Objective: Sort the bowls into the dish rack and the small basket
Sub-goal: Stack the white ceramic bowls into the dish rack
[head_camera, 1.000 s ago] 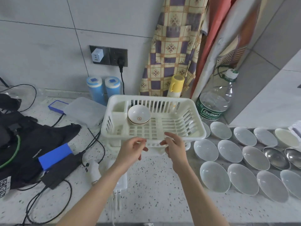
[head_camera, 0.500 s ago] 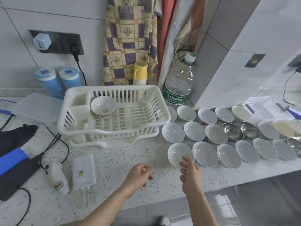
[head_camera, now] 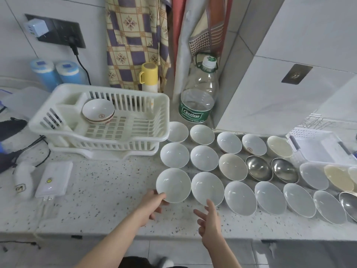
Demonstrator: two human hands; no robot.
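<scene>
**Two hands at the nearest row of bowls**

Two bare hands reach in from the near edge of the speckled countertop. The left hand has its thumb lying along the near rim of the leftmost white bowl in the front row, with the other fingers curled below that rim; whether they press the bowl's underside cannot be made out. The right hand hangs loosely spread, its index fingertip at the near rim of the second white bowl, gripping nothing.

Both bowls sit mouth up, rims nearly touching, at the left end of a line of bowls running left to right along the counter's front. Two further rows lie behind, mostly white or cream, with two steel bowls side by side in the middle row and another steel one at the far right of the front row.

Left of the rows stands the white dish rack, its long axis left to right, on a drip tray. A small stack of red-marked bowls sits upright in its back left part. The small basket, white, sits at the far right behind the bowls. A clear water bottle and a yellow mug stand against the wall.
</scene>
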